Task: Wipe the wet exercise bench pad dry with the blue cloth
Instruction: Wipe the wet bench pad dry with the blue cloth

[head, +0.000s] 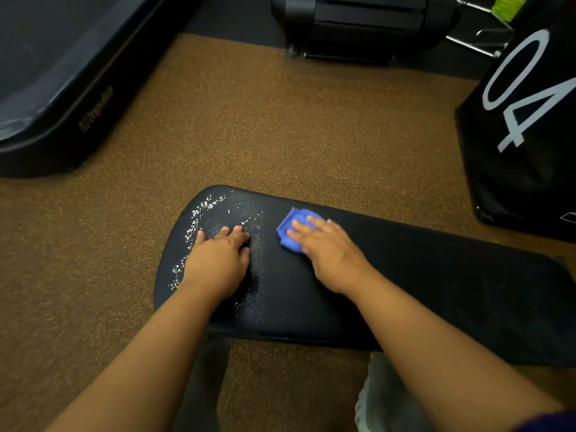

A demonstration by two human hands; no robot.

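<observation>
Currently, right hand (327, 251): fingers flat, pressing the cloth (293, 229) onto the pad (405, 275).
Left hand (218, 260): fingers slightly bent, resting on pad's wet end, holding nothing.
Cloth: bunched mid-pad, beside the droplets (194, 222).

Bare bench pad (436, 275) right of blue cloth (291, 229).
</observation>
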